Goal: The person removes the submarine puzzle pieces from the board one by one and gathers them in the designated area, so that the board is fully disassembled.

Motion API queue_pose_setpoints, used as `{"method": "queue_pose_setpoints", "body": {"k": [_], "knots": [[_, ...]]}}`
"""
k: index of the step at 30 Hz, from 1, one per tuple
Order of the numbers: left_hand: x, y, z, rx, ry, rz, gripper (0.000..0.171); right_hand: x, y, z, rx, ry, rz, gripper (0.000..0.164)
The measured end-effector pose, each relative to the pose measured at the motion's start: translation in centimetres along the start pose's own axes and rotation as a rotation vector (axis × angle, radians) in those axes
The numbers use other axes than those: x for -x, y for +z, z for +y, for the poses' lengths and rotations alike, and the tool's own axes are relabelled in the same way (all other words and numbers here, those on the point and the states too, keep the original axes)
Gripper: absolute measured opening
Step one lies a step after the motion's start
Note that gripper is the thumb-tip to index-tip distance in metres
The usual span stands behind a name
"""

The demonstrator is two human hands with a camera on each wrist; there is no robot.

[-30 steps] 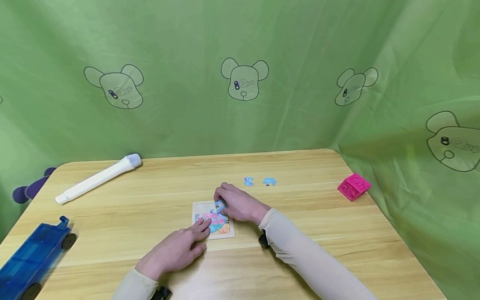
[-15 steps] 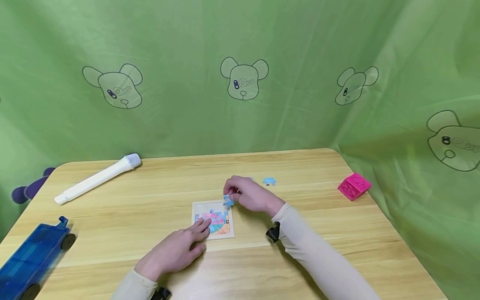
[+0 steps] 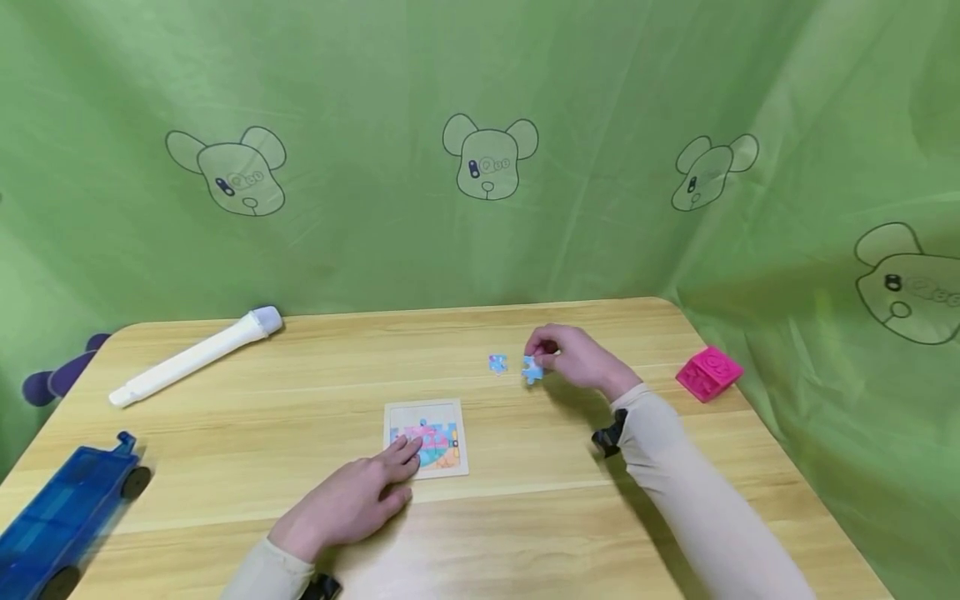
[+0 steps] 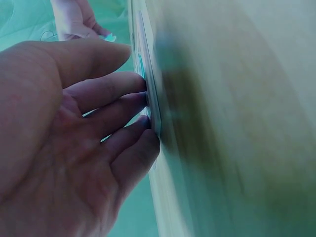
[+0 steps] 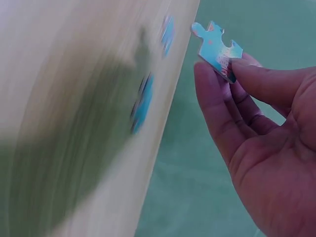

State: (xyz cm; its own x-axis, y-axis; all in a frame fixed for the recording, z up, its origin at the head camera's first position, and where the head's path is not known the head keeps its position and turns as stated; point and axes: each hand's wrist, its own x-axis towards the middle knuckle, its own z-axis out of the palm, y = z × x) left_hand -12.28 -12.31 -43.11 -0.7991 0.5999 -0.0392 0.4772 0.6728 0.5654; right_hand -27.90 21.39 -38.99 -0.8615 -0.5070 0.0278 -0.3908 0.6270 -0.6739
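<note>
My right hand (image 3: 576, 358) pinches a blue jigsaw piece (image 5: 217, 49) between thumb and fingers, raised off the table at the far middle-right. Two other jigsaw pieces lie on the tabletop in the right wrist view: a blue one (image 5: 142, 104) and a blue-and-purple one (image 5: 168, 35). Only the blue-and-purple piece shows clearly in the head view, left of that hand. The fingertips of my left hand (image 3: 356, 504) rest on the lower left of a square puzzle board (image 3: 463, 454). Pink, teal and orange pieces fill its lower part; the upper part is pale.
A white microphone-shaped toy (image 3: 198, 358) lies at the back left of the wooden table (image 3: 300, 442). On the left stands a blue wheeled toy (image 3: 63, 517). A pink block (image 3: 708, 373) sits near the right edge. Green printed cloth (image 3: 360, 233) hangs behind.
My right hand has lifted a jigsaw piece from the board's upper right and carried it rightward and away, towards the loose pieces. The left hand has stayed on the board.
</note>
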Motion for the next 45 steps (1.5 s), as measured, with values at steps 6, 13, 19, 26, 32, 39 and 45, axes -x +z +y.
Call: {"method": "queue_pose_setpoints", "body": {"k": [6,13,19,26,32,39,45], "knots": [[0.0,0.1,0.0,-0.001,0.004,0.007,0.044,0.8,-2.1,3.0,-0.022,0.089,0.028,0.014],[0.1,0.1,0.1,-0.003,0.007,0.011,0.044,1.6,-3.8,5.5,0.054,0.146,0.035,0.014],[0.1,0.2,0.0,0.0,0.004,0.004,0.044,1.6,-4.0,6.7,0.086,0.195,0.0,0.018],[0.1,0.2,0.1,-0.008,0.005,0.013,0.045,1.3,-3.9,7.6,0.101,0.198,0.01,0.018],[0.1,0.2,0.1,-0.012,-0.001,0.016,0.045,1.4,-3.8,8.2,0.153,0.193,0.04,0.014],[0.0,0.2,0.1,-0.01,-0.003,0.015,0.044,1.4,-3.1,6.0,0.172,0.136,0.106,0.015],[0.0,0.3,0.1,-0.012,-0.003,0.011,0.044,0.8,-0.6,1.8,0.106,0.041,0.056,0.022]]}}
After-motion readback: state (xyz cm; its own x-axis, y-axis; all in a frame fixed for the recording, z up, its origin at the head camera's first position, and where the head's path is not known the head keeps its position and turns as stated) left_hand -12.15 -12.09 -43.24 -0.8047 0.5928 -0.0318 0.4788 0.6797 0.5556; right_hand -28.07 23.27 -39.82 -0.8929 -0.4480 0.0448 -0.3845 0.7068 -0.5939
